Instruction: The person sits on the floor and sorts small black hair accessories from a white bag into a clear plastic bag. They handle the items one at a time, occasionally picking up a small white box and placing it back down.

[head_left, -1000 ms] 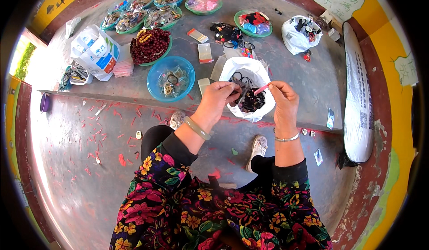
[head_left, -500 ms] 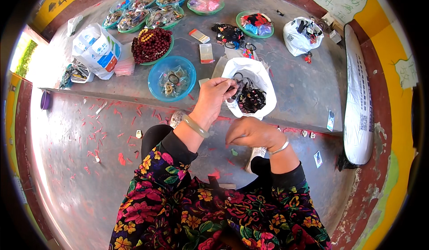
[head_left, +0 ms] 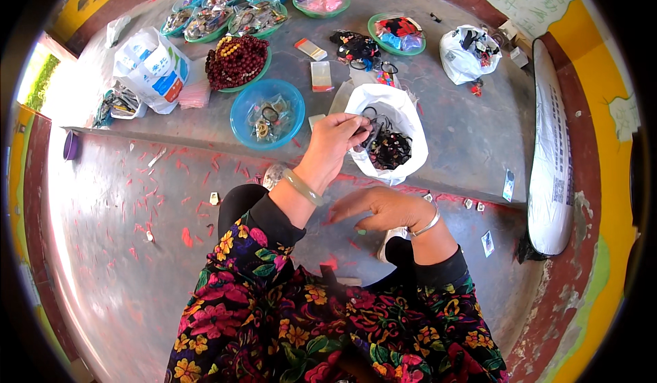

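Note:
My left hand is closed in a pinch over the left rim of an open white plastic bag. Between the fingertips is something small and dark that I cannot make out. Inside the bag lies a heap of black hair ties with small coloured bits. My right hand hovers below the bag, its fingers stretched out to the left and slightly blurred, holding nothing. Left of the bag stands a blue plastic basin with clear packets and a black ring-shaped tie in it.
A basket of dark red bead strings and several baskets of small packets stand farther back. Two white bags flank them. A long white wrapped roll leans at the right. The raised ledge's edge runs in front; red scraps litter the floor.
My right hand has opened from a loosely curled shape, its fingers now reaching out to the left. My left hand keeps its pinch by the bag's rim. The view has shifted slightly.

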{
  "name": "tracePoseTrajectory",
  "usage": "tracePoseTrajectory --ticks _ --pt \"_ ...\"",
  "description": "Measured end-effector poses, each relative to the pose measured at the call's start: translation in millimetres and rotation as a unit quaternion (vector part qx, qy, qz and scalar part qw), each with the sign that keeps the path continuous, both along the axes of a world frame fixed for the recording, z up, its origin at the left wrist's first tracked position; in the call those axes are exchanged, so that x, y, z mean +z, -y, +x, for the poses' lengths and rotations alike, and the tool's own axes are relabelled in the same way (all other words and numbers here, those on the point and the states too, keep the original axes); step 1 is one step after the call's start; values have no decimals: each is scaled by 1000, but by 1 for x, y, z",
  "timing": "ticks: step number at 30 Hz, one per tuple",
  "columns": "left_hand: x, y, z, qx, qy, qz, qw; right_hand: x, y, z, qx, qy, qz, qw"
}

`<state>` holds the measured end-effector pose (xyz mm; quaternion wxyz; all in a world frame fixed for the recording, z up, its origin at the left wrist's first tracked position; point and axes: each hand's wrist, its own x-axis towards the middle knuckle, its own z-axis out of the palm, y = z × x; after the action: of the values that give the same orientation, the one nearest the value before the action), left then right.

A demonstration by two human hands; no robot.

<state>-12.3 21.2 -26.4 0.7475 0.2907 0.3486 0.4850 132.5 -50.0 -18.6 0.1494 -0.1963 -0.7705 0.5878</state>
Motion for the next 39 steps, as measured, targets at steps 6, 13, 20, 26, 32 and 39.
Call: tracePoseTrajectory --ticks 6,13,20,26,32,39 --pt "-1 0 -1 8 -1 -2 1000 5 -5 6 -122 185 70 973" --pt "-2 1 6 -23 30 -5 999 -3 -30 32 -569 -114 -118 806" --pt "-3 9 11 -61 53 -12 997 5 -30 27 -552 -186 -229 780" --pt "1 11 12 -77 49 -13 996 -4 -30 33 -556 -189 -223 778" --pt "-3 9 11 -71 51 1 996 -2 -29 28 -582 -172 -156 780" --pt "2 10 10 -84 55 -4 995 6 -27 24 -574 -195 -169 777"
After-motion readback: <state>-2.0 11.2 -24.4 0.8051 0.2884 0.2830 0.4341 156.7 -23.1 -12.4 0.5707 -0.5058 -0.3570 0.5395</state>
